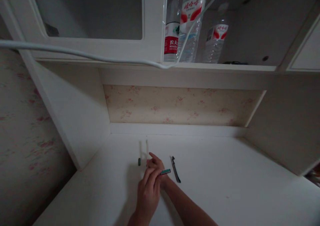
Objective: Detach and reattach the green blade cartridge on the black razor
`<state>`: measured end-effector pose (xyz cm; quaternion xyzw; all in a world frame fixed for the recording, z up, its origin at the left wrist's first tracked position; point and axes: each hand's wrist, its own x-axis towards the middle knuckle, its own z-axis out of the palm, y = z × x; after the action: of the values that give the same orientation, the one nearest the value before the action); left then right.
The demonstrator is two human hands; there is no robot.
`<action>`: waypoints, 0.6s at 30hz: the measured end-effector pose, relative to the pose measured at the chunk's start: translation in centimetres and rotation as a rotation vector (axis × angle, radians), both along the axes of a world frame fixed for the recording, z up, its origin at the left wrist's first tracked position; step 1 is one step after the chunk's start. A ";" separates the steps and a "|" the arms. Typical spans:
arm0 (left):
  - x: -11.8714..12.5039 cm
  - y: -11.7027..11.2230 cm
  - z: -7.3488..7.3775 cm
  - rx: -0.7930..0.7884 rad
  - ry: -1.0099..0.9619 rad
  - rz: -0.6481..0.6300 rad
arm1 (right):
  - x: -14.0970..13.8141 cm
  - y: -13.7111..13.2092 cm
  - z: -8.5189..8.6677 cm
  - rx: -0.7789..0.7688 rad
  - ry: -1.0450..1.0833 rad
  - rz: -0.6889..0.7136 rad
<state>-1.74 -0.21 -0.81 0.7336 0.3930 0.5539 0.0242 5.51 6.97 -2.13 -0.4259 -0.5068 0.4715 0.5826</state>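
Note:
My left hand point(148, 194) reaches forward over the white desk point(225, 179), fingers together, touching my right hand. My right hand point(156, 164) lies just ahead of it, fingers pinched on a small green-tipped piece point(165, 171) that sticks out to the right. A white pen point(147, 147) and a green-ended stick point(139, 156) lie just beyond the hands. A black pen point(175, 169) lies to the right of them.
An upper shelf holds three water bottles point(190, 26). A white cable point(75, 53) runs across the cabinet front. Floral wallpaper point(180, 104) backs the desk nook, with white side panels left and right.

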 end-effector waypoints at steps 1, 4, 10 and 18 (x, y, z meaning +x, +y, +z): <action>0.0 0.0 0.1 0.003 0.001 0.003 | 1.0 -0.5 -0.1 -0.039 0.047 0.013; -0.1 0.0 0.4 -0.005 0.000 0.024 | 4.3 -3.3 -0.3 -0.117 0.147 0.039; 0.1 0.2 -0.3 -0.044 0.020 0.058 | 8.6 -9.5 0.2 -0.334 0.466 0.017; 0.5 0.4 -1.0 -0.074 0.025 0.060 | 7.1 -12.0 -2.0 -0.310 0.062 0.114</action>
<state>-1.24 0.22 -1.84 0.7271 0.4352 0.5301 0.0299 12.58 -5.04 -4.13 -0.4665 -0.4330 0.5893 0.4976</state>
